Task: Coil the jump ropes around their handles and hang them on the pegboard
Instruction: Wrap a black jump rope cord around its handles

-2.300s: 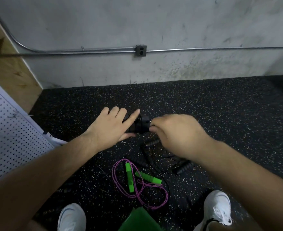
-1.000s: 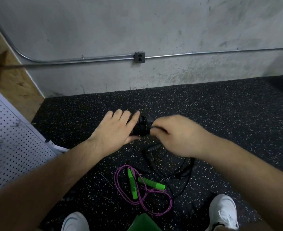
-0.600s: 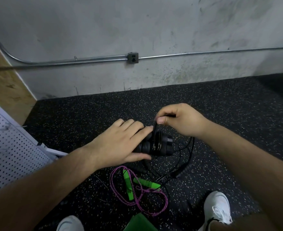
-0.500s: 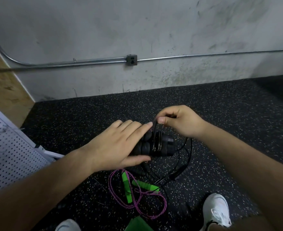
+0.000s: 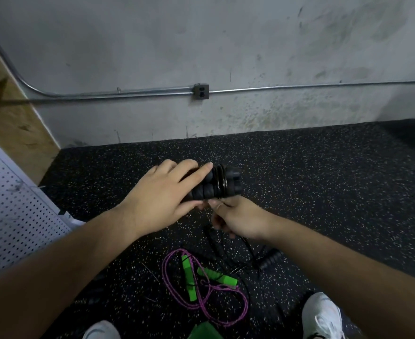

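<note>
Handles (image 5: 201, 192), black, gripped by L hand (image 5: 162, 199); R hand (image 5: 238, 218) pinches cord (image 5: 220, 182) below.

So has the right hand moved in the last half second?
Yes: the right hand, pinching the rope, swung from above the handles to under them, away from the wall outlet.

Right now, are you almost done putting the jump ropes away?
Not nearly. Done: a few turns of black rope wrap the black handles. In hand: left hand holds them, right hand pinches the rope. Left: the purple rope lies loose on the floor, nothing hangs on the visible pegboard.
</note>
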Demonstrator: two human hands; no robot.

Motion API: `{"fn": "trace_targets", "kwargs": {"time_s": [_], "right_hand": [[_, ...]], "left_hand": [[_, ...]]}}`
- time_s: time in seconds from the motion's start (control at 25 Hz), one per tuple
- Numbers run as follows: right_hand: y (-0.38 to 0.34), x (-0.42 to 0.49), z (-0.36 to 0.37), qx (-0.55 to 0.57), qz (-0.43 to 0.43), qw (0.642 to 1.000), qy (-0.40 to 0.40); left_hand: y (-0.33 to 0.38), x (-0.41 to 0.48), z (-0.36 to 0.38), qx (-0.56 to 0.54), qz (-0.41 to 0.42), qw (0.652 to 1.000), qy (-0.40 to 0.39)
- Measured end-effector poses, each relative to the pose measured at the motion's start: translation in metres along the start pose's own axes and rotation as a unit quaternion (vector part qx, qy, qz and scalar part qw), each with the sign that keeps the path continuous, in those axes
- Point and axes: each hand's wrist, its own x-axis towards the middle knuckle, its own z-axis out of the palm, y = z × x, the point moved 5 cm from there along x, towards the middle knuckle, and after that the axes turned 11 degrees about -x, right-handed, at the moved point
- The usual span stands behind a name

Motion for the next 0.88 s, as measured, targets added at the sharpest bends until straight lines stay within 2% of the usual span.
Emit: {"fn": "trace_targets", "kwargs": {"time_s": [0.12,0.28,0.48,0.64,0.72,0.8,0.88], "right_hand": [[-0.01,-0.004,0.008,-0.025,-0.019,0.999,-0.008],[-0.029,-0.013,-0.006,-0.12,-0.038,0.991,0.043],[-0.043,-0.033,-0.038,-0.256,-0.09,0.955,0.117],[-0.049,-0.037,-0.049,-0.411,-0.128,0.878,0.21],[-0.053,-0.038,-0.057,-0.434,-0.156,0.855,0.237],[-0.051,-0.037,-0.068,-0.436,-0.162,0.852,0.242],[-0.04,-0.032,-0.08,-0.403,-0.151,0.875,0.221]], "left_hand": [[-0.02,0.001,0.008,-0.075,-0.076,0.994,-0.006],[-0.038,0.004,0.013,-0.109,-0.13,0.986,0.009],[-0.028,0.008,0.012,-0.104,-0.089,0.991,0.009],[-0.023,0.011,0.009,-0.087,-0.082,0.993,-0.006],[-0.019,0.009,0.01,-0.088,-0.065,0.994,-0.026],[-0.012,0.007,0.011,-0.124,-0.035,0.99,-0.053],[-0.005,0.006,0.009,-0.185,-0.006,0.98,-0.078]]}}
